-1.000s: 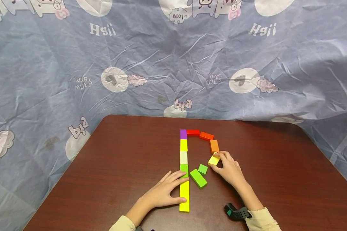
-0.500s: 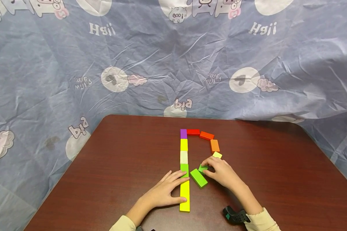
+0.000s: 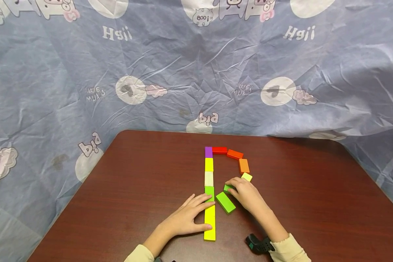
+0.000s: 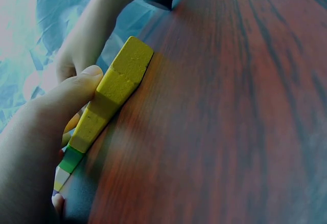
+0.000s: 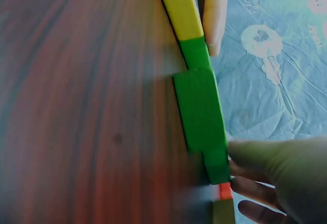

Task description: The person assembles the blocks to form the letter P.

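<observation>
My left hand [image 3: 185, 218] rests with spread fingers on a straight column of blocks. Its fingers and thumb touch a green block [image 3: 209, 190] and the yellow blocks [image 3: 210, 233] at the near end. With its thumb and fingers, my right hand [image 3: 247, 194] pinches a small green block [image 3: 227, 188], partly hidden under the fingers. Just nearer lies a longer green block [image 3: 226, 203], slanted and apart from the column. In the right wrist view the thumb [image 5: 250, 154] meets the small green block's side. A pale yellow block [image 3: 246, 177] shows beyond the right hand.
Farther up the column are a white block [image 3: 209, 178], a yellow block [image 3: 209, 164] and a purple block [image 3: 208, 152]. A red block [image 3: 219, 150], a red-orange block [image 3: 235, 154] and an orange block [image 3: 244, 166] curve rightward. A patterned cloth [image 3: 170, 72] hangs behind the table [image 3: 144, 163].
My right hand has let go of the pale yellow block, now below the orange one, and moved left to the small green block. My left hand has stayed in place.
</observation>
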`<state>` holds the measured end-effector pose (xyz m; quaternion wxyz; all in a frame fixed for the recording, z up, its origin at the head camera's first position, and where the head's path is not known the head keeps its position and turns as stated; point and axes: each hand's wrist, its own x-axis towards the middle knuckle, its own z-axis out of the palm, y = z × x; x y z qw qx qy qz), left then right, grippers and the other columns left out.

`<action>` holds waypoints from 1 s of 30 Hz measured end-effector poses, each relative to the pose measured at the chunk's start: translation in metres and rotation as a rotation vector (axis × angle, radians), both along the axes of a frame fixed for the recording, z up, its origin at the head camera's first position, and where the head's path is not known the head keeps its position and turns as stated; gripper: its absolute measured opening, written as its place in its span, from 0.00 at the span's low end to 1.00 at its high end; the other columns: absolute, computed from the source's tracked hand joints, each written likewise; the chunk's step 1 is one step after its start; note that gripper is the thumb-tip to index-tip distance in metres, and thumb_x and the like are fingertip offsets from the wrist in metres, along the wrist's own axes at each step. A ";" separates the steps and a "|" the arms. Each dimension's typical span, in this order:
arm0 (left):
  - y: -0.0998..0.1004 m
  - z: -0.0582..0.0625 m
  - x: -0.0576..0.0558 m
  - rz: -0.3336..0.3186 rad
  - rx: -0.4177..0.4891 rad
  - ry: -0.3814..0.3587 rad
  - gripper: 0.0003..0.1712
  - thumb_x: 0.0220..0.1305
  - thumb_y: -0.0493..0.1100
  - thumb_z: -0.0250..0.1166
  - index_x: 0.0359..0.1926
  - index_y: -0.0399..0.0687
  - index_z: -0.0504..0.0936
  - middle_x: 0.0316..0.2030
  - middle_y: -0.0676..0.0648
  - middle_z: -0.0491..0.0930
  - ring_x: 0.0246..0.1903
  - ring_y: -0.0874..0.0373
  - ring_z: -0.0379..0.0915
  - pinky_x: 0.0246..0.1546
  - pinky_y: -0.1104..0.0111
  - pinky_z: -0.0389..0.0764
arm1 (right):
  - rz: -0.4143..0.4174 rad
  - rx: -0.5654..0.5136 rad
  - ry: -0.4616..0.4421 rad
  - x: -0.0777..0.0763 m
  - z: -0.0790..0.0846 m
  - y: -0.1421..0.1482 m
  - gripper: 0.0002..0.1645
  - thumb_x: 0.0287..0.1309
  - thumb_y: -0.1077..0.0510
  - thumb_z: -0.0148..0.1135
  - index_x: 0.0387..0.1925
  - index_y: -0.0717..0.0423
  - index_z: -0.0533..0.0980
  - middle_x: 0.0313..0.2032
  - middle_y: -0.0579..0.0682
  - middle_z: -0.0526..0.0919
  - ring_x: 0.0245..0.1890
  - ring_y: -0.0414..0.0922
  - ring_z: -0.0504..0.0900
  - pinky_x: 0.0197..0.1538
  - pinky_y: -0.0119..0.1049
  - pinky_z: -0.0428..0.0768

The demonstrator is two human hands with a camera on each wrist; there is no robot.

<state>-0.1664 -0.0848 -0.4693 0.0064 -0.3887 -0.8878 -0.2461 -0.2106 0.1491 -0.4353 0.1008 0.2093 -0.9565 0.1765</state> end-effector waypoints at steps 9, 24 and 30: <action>0.001 0.000 0.001 -0.004 -0.001 -0.017 0.38 0.57 0.69 0.51 0.66 0.63 0.59 0.67 0.57 0.56 0.68 0.62 0.48 0.68 0.52 0.51 | 0.012 -0.075 -0.034 -0.006 -0.005 -0.021 0.12 0.52 0.63 0.62 0.41 0.56 0.80 0.40 0.48 0.81 0.43 0.47 0.77 0.49 0.41 0.78; -0.001 0.000 -0.001 -0.014 -0.004 0.011 0.38 0.57 0.69 0.52 0.65 0.62 0.61 0.65 0.55 0.58 0.67 0.62 0.51 0.68 0.52 0.53 | 0.026 -0.125 -0.047 -0.005 -0.007 -0.029 0.11 0.52 0.64 0.62 0.40 0.56 0.80 0.41 0.48 0.81 0.45 0.47 0.77 0.51 0.42 0.77; -0.002 0.001 0.000 -0.012 -0.004 0.016 0.37 0.57 0.69 0.52 0.65 0.61 0.61 0.65 0.54 0.58 0.66 0.61 0.52 0.68 0.54 0.54 | 0.025 -0.120 -0.060 -0.005 -0.005 -0.030 0.12 0.52 0.63 0.62 0.41 0.55 0.80 0.41 0.48 0.81 0.45 0.47 0.77 0.52 0.43 0.77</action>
